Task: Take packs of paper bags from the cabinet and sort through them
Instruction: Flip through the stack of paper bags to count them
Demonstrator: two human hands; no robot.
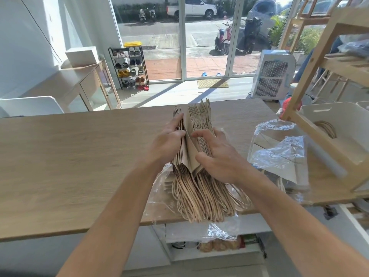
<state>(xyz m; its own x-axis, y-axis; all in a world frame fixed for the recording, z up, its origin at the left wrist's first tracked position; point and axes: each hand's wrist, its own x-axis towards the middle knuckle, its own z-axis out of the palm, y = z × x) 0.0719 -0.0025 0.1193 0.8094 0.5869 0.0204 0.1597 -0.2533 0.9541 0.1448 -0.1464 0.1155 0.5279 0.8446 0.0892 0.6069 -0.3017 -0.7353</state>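
A thick stack of brown paper bags (197,120) stands on edge at the middle of the wooden table (79,156), its twisted paper handles (203,196) hanging over the near edge. My left hand (169,142) grips the left part of the stack. My right hand (217,154) presses on the right part, fingers spread into a gap between bags. Clear plastic wrap (159,188) lies under the stack. A second pack of paper bags in plastic (279,154) lies to the right.
A wooden shelf frame (311,72) stands on the table's right end with a white bin (343,124) holding handles. Behind the table are a white air cooler (272,74), a shoe rack (129,66) and glass doors. A side desk (75,82) sits far left.
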